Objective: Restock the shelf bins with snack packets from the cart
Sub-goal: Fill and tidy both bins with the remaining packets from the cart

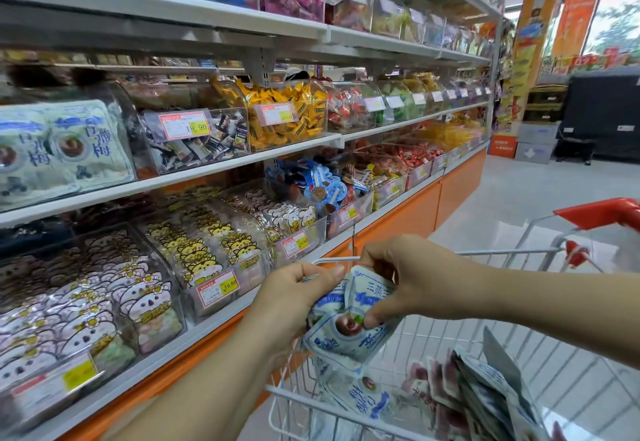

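White-and-blue plastic snack packets (349, 331) printed with a dark plum are held in a bunch above the white wire cart (502, 252), where more of them lie. The left hand (294, 302) is curled round the bunch's left edge, while the front packet is pinched between thumb and fingers of the right hand (408, 281). The bunch is best squared up and gripped firmly before being lifted to the matching packets (65, 150) on the middle shelf (207, 169), so that none slips out.
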The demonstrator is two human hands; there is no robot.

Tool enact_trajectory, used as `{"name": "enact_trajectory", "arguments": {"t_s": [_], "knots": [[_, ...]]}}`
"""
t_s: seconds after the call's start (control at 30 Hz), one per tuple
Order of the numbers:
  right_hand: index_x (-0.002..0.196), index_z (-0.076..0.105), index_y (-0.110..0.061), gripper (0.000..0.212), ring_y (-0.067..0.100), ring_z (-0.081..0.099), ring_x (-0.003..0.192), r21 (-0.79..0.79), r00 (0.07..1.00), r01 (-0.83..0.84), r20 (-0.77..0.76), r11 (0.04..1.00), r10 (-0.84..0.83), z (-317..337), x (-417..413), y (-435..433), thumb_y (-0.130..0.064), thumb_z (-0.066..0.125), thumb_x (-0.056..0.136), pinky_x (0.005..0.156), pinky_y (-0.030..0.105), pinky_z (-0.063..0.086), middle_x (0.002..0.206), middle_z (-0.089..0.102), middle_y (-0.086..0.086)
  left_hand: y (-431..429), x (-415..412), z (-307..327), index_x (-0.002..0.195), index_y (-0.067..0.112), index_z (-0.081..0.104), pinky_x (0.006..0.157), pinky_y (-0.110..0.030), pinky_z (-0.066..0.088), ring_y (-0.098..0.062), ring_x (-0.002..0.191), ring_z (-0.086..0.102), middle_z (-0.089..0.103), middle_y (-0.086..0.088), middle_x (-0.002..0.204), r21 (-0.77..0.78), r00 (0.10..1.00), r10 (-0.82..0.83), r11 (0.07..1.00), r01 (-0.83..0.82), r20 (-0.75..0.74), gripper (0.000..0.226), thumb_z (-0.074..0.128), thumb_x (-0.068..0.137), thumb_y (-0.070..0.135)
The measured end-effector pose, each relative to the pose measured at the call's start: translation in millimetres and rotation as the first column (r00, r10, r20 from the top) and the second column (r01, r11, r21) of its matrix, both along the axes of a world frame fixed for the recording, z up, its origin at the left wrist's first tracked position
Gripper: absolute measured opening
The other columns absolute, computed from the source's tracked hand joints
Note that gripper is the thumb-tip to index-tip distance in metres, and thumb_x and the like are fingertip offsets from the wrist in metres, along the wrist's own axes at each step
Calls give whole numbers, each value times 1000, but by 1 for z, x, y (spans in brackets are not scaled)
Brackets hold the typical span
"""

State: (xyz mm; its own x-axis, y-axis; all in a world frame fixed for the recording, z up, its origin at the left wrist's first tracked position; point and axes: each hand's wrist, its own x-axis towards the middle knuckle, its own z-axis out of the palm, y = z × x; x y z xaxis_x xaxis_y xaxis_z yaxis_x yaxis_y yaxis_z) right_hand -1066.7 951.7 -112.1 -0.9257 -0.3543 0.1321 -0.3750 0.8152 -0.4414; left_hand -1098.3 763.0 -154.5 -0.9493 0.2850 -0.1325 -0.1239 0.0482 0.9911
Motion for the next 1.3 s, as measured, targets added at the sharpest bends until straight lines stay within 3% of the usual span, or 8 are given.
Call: {"name": "enact_trajectory", "arguments": {"t_s": [0.2, 0.4, 0.57, 0.73, 0.9, 1.0, 1.1, 1.3], "knots": [[86, 60, -32, 31, 2, 51, 102, -15, 996, -73, -50, 997, 73, 1, -2, -2, -38, 87, 72, 84, 16, 44, 109, 53, -13, 9, -3, -2, 83, 10, 66, 58, -31, 47, -27, 63, 63, 71, -18, 74, 22, 998, -53, 998, 53, 33, 13, 65, 96, 12], [90, 62, -24, 24, 7, 67, 79, -185, 992, -73, 88, 980, 90, -4, -3, 2, -29, 83, 81, 69, 27, 55, 87, 69, -10, 12, -2, 10, 96, 2, 66, 90, -60, 52, -35, 82, 68, 73, -29, 94, 119, 997, -68, 991, 63, 39, 57, 70, 71, 53], [93, 63, -14, 26, 26, 73, 85, -336, 994, 43, 111, 941, -6, -10, -14, 11, -26, 82, 81, 77, 54, 57, 92, 75, 6, -2, -1, 0, 125, 24, 58, 93, -45, 57, -19, 99, 74, 77, 0, 106, 34, 988, -139, 989, 141, -62, 63, 61, 79, 67], [100, 65, -11, 37, 23, 73, 81, -433, 996, 73, 74, 899, -46, -19, -20, -1, -37, 81, 78, 74, 46, 60, 91, 75, 5, -11, 4, -23, 127, 27, 53, 71, -20, 57, -9, 92, 74, 76, 14, 103, -137, 957, -228, 969, 205, -181, 49, 77, 84, 23], [119, 52, -22, 50, 10, 67, 71, -570, 987, 132, 153, 811, -53, -34, -38, -15, -59, 57, 86, 72, 35, 59, 87, 71, -3, -34, -9, -22, 124, 24, 54, 92, -46, 58, -23, 98, 74, 76, 0, 108, -3, 987, -53, 999, 53, -153, 61, 78, 69, 30], [118, 56, -22, 28, 11, 67, 80, -252, 993, 84, 99, 964, -61, -64, -62, -4, -42, 55, 99, 74, 33, 55, 98, 69, -7, -52, -23, -27, 119, 27, 57, 96, -51, 54, -26, 99, 74, 76, -2, 110, 30, 986, 72, 997, -69, -147, 54, 78, 69, 34], [138, 49, -16, 48, 19, 64, 104, 206, 983, -38, 184, 978, -1, -116, -84, -4, -32, 64, 95, 88, 34, 50, 131, 59, 2, -63, -32, -35, 121, 25, 58, 92, -51, 57, -27, 94, 75, 76, -4, 110, 73, 981, 168, 984, -161, -102, 46, 77, 80, 31], [138, 42, -17, 61, 25, 57, 116, 247, 989, -40, 146, 968, 3, -184, -108, -31, -24, 73, 86, 93, 36, 49, 141, 50, 5, -73, -34, -51, 120, 29, 58, 88, -49, 58, -23, 91, 76, 77, 1, 107, 12, 975, 202, 979, -202, -96, 39, 76, 86, 27]]}}
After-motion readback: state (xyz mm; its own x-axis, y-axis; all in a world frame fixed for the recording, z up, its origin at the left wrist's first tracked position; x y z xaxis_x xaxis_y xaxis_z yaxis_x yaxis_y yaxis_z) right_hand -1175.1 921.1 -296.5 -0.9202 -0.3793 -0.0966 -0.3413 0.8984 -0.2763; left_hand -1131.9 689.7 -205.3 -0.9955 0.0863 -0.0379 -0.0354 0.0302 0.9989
